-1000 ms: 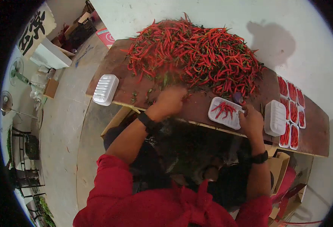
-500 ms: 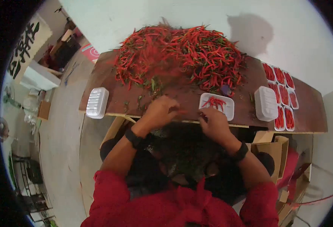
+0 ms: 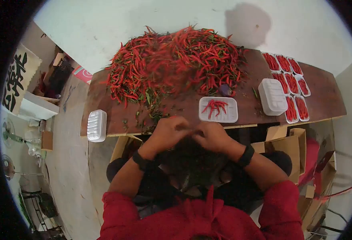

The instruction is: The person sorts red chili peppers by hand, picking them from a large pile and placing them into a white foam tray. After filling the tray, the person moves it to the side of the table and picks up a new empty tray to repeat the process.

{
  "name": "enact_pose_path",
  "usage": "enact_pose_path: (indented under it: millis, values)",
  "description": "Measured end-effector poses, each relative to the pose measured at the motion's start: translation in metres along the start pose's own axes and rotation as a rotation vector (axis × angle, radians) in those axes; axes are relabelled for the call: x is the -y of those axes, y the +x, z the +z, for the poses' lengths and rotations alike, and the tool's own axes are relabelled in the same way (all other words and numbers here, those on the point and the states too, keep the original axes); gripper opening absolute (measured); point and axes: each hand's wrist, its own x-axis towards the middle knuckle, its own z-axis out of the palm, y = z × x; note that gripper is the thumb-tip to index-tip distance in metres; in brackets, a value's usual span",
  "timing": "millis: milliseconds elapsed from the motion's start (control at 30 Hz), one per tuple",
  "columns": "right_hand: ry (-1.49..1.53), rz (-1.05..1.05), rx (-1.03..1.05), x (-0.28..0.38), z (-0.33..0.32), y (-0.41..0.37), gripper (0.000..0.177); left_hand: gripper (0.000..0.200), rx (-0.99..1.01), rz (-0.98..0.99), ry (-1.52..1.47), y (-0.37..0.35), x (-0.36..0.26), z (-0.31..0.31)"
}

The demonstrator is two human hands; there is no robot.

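My left hand and my right hand meet fingertip to fingertip over the table's front edge. Both are closed in a pinch. A bit of red shows at the top of my left hand, seemingly a chili pepper held there. Whatever lies in my right fingertips is hidden or too small to make out. Just beyond my right hand, a white tray holds several red chilies on its left side. Farther back spreads a large heap of red chilies with green stems.
Upside-down stacks of white trays stand at the left and right of the brown table. Several chili-filled trays sit in rows at the far right. Leaf scraps lie before the heap. Cardboard boxes stand below, right.
My right hand has moved left, away from the tray, and now meets my left hand. The view has shifted, and the tray's chilies show more fully.
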Motion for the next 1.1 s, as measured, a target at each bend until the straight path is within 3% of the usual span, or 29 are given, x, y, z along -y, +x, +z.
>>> enact_pose_path:
  millis: [33, 100, 200, 333, 400, 533, 600, 867, 1033, 1100]
  values:
    - [0.004, 0.004, -0.005, -0.005, 0.000, 0.001, 0.024, 0.018, -0.010, -0.039, -0.019, 0.001, 0.000, -0.001]
    - [-0.154, 0.045, 0.312, -0.016, 0.001, 0.002, 0.023, 0.019, -0.038, -0.069, -0.033, 0.004, 0.004, -0.006]
    - [-0.318, 0.104, 0.355, -0.019, -0.006, -0.006, 0.023, 0.019, -0.083, -0.104, -0.043, 0.006, 0.002, -0.012]
    - [-0.161, 0.127, 0.111, -0.005, -0.021, -0.002, 0.023, 0.018, -0.033, -0.063, -0.030, 0.007, 0.004, -0.003]
    - [-0.077, 0.031, -0.039, -0.003, -0.021, 0.000, 0.020, 0.017, -0.012, -0.080, -0.061, 0.008, 0.004, 0.005]
    - [0.010, 0.011, 0.019, -0.003, -0.016, 0.000, 0.023, 0.018, -0.013, -0.085, -0.106, 0.009, 0.000, 0.009]
    - [-0.043, 0.000, -0.041, 0.004, -0.021, -0.002, 0.017, 0.018, -0.008, -0.066, -0.082, 0.009, 0.004, 0.010]
    - [-0.226, 0.065, 0.034, 0.009, -0.016, -0.002, 0.017, 0.019, -0.007, 0.027, 0.087, 0.007, 0.012, 0.022]
    - [-0.314, 0.059, 0.036, 0.017, -0.016, -0.004, 0.020, 0.017, -0.030, 0.115, 0.481, 0.005, -0.001, 0.030]
    - [-0.335, 0.033, 0.017, 0.021, -0.018, -0.005, 0.020, 0.017, -0.067, 0.156, 0.474, 0.004, -0.004, 0.035]
